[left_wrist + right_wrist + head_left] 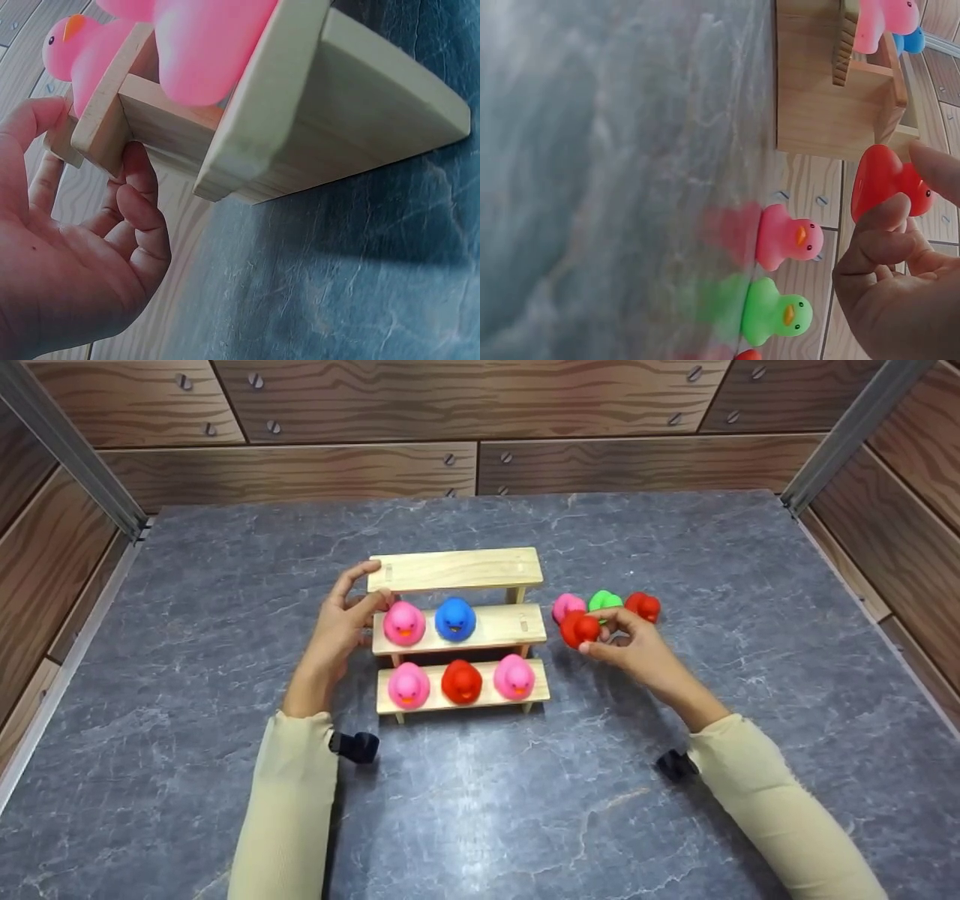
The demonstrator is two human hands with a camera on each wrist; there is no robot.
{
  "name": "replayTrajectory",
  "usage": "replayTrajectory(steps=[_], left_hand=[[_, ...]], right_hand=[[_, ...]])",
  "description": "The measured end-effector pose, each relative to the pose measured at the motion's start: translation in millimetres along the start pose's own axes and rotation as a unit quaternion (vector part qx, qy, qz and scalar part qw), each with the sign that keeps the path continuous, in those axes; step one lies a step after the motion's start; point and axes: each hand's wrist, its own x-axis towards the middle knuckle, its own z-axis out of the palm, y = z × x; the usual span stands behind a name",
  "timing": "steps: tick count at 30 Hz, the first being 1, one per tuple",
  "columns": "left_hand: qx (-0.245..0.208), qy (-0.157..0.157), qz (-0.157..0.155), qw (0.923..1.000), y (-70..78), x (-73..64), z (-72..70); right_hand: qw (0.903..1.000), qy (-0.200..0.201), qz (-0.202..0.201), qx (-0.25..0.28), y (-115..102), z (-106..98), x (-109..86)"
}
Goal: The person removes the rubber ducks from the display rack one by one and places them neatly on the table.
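A three-step wooden stand (454, 570) carries rubber ducks. My left hand (335, 631) grips its left end, with fingers at the top and middle boards. On the middle step sit a pink duck (404, 624) and a blue duck (455, 619). Along the bottom step are a left pink duck (409, 685), a red duck (462, 682) and a right pink duck (514, 677). Just right of the stand, my right hand (637, 649) pinches another red rubber duck (580, 630) between thumb and fingers. The right wrist view shows this held duck (881, 184) raised off the table.
Beyond the right hand, a pink duck (568, 604), a green duck (604, 600) and a red duck (645, 606) stand in a row on the grey marbled table (465, 810). Wood-patterned panels (360, 472) border the table's back and sides.
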Motion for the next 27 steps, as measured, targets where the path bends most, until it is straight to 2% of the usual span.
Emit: replayTrajectory(steps=[7,17,27], left_hand=[[-0.011,-0.002,0.000,0.9999,-0.8,0.3,-0.5],[-0.007,0.003,0.000,1.0000,-1.1,0.5,-0.5],[-0.003,0.002,0.004,1.0000,-0.9,-0.1,-0.2]], right_hand=[[0.9995,-0.007,0.020,-0.021,3.7,-0.2,2.1],[0.9973,-0.025,0.029,-0.062,7.6,0.7,4.4],[0.9965,-0.037,0.047,-0.059,9.9,1.3,5.8]])
